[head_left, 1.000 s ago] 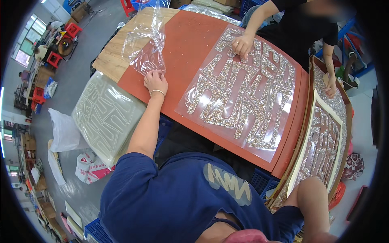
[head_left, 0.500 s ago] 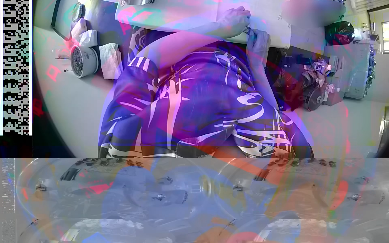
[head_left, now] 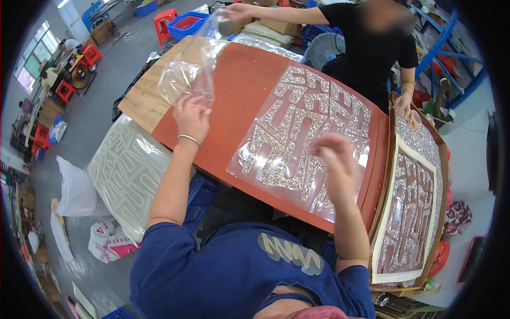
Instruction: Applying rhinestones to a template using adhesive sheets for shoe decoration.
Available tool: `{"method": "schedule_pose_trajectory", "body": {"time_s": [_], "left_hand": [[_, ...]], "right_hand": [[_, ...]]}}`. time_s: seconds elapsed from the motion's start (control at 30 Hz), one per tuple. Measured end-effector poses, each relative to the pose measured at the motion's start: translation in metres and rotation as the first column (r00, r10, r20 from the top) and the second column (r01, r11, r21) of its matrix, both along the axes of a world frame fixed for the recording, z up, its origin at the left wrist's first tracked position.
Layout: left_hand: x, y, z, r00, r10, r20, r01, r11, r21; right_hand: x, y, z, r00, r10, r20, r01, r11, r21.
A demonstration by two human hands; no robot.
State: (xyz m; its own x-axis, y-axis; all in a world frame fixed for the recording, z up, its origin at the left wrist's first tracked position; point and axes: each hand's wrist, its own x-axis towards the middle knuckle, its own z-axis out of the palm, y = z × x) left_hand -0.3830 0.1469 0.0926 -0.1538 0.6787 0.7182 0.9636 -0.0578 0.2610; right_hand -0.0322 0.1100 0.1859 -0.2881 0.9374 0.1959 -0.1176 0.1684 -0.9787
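I'm in a workshop: a grey concrete floor (head_left: 95, 80), red plastic stools (head_left: 167, 18), blue crates (head_left: 186, 24) and blue metal shelving (head_left: 443, 48) surround my red worktable (head_left: 239, 90). Glittery cut-out sheets (head_left: 303, 138) lie spread across it, with more stacked beside.

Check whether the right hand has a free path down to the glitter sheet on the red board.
Probably yes: the right hand hovers just above the glitter sheet, with nothing between them on the red board.

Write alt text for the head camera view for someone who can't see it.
A person's left hand lifts a clear plastic film off a red board, helped by a co-worker's hand. Their right hand hovers, blurred, over a glittery sheet.
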Motion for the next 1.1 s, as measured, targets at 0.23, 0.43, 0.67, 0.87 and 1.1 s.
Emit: {"method": "schedule_pose_trajectory", "body": {"time_s": [0.23,0.43,0.67,0.87,1.1], "left_hand": [[0.136,-0.019,0.039,0.920,-0.392,-0.004,0.392,0.920,-0.022],[0.191,-0.018,0.039,0.726,-0.687,0.014,0.684,0.720,-0.121],[0.154,0.129,-0.016,0.863,0.132,0.487,0.006,0.963,-0.271],[0.151,0.139,-0.019,0.263,0.206,0.942,0.760,0.558,-0.334],[0.159,0.109,-0.002,0.084,0.220,0.972,0.852,0.490,-0.184]], "right_hand": [[-0.076,0.038,-0.056,0.930,0.003,-0.368,-0.217,0.813,-0.541],[-0.019,0.031,-0.073,0.862,-0.214,-0.459,-0.056,0.860,-0.507],[0.039,-0.018,-0.042,0.836,-0.319,-0.446,0.048,0.853,-0.520],[0.086,-0.031,-0.026,0.710,-0.373,-0.597,0.049,0.873,-0.486],[0.150,-0.044,-0.080,0.787,-0.489,-0.377,0.202,0.781,-0.591]]}}
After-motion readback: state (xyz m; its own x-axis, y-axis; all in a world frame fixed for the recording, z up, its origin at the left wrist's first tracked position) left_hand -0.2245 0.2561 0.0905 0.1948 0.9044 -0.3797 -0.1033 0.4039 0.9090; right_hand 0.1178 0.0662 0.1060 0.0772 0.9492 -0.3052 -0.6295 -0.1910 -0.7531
